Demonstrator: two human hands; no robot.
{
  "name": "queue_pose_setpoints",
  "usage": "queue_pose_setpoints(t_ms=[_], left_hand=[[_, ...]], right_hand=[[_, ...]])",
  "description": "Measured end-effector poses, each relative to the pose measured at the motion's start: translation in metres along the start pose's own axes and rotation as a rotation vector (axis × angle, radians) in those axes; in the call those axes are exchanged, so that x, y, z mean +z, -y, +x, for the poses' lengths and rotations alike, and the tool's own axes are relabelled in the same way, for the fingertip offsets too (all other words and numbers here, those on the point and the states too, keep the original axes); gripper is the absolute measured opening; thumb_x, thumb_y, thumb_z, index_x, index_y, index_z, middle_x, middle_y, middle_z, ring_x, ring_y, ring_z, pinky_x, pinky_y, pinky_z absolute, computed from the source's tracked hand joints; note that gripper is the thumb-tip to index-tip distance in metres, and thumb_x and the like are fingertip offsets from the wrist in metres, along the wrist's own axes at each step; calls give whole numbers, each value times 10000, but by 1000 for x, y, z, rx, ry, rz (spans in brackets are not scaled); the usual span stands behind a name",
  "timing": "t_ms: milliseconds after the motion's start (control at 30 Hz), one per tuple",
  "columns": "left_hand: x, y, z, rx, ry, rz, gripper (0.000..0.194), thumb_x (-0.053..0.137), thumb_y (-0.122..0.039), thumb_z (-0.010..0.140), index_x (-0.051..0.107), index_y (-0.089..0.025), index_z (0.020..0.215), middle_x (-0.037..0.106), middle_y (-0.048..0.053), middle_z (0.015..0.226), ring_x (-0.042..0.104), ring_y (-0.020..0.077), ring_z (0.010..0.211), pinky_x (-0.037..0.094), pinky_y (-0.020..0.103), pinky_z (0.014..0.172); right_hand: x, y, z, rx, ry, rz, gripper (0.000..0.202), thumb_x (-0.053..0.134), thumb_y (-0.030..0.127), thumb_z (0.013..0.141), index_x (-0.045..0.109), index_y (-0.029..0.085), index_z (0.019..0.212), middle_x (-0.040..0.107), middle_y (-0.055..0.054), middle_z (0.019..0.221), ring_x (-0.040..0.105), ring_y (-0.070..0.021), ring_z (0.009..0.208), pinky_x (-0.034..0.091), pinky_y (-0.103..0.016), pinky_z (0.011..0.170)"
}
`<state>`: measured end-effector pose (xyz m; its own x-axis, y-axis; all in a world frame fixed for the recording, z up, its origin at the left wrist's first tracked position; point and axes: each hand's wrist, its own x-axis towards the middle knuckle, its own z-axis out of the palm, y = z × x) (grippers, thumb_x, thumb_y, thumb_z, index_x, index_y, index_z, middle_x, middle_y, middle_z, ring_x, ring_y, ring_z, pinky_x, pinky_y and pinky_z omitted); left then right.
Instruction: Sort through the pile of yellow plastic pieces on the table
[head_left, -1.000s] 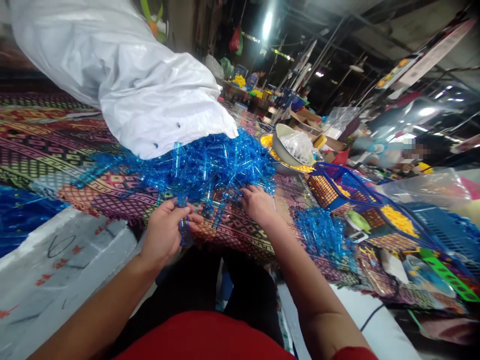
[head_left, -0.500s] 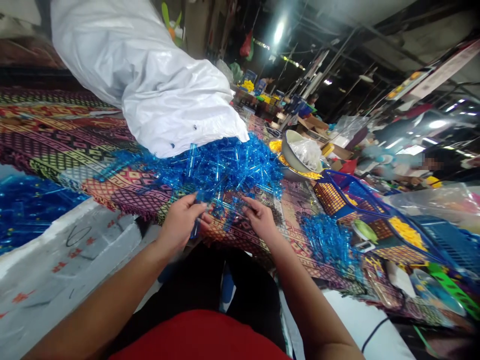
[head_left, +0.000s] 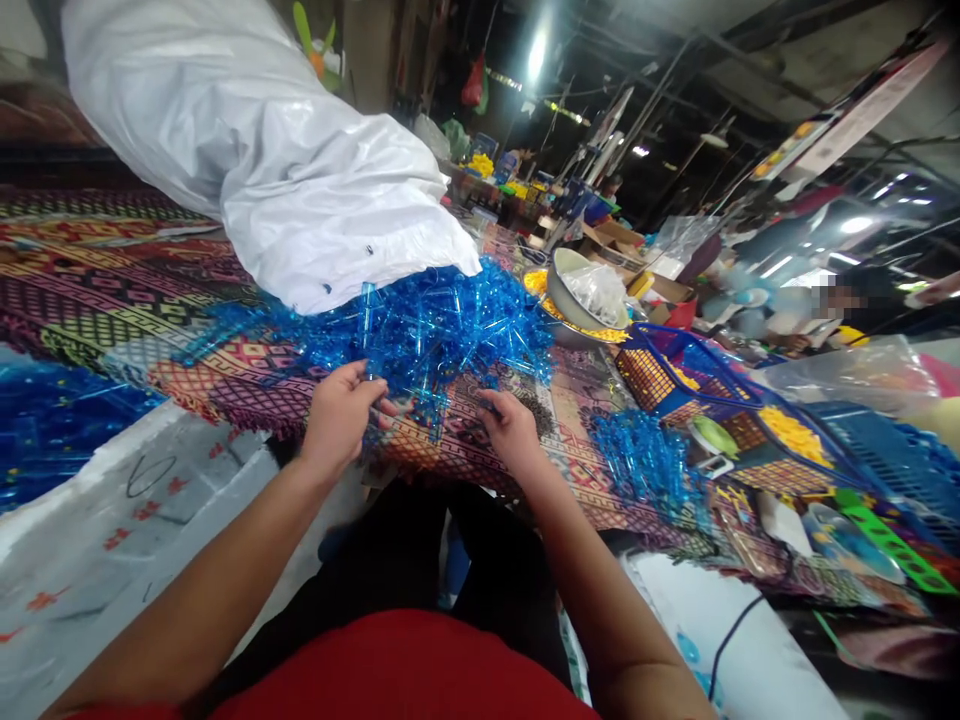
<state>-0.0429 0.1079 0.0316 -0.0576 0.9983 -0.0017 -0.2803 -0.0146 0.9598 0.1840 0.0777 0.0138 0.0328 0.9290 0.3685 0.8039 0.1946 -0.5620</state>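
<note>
Cloth [head_left: 97,285] under two blue heaps [head_left: 484,325] [head_left: 649,460]

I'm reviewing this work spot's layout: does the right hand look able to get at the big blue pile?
Most likely yes: the right hand is close to the near edge of the blue pile, with no visible barrier between them; the white sack covers only part of its far side.

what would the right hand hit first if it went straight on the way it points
Probably the near edge of the pile of clear blue plastic pieces, just ahead of the right hand, though depth is hard to judge.
</note>
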Motion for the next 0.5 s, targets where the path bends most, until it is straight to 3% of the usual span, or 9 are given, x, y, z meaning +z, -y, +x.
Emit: queue_pose_setpoints(t_ms=[133,267,367,500], left_hand=[[-6,2,-7,-38,-33,-31,384,596,-172,682,499,-104,1047,543,-29,612,574,121,455,412,189,335],[-1,3,-14,-81,19,-33,448,604,-166,683,485,-106,1111,568,-15,629,578,123,464,433,203,350],[-2,4,-15,-111,40,-55,514,601,-159,692,453,-106,1181,584,-1,651,587,130,474,452,220,366],[-6,6,-13,-128,39,-82,573,580,-154,707,404,-103,1250,588,9,668,599,146,490,478,251,385]], right_hand=[[6,22,3,-206,134,-422,350,429,207,837,549,238,1164,523,-106,1182,391,-274,1154,360,-444,882],[14,54,19,-506,350,-583,412,450,165,813,501,278,1205,372,-80,1343,189,-331,1270,313,-515,892],[14,62,33,-615,448,-571,361,438,129,802,565,246,1119,393,-83,1331,229,-333,1254,344,-524,866],[11,52,39,-637,384,-310,385,427,50,764,599,231,1057,520,-61,1224,360,-250,1204,359,-466,919]])
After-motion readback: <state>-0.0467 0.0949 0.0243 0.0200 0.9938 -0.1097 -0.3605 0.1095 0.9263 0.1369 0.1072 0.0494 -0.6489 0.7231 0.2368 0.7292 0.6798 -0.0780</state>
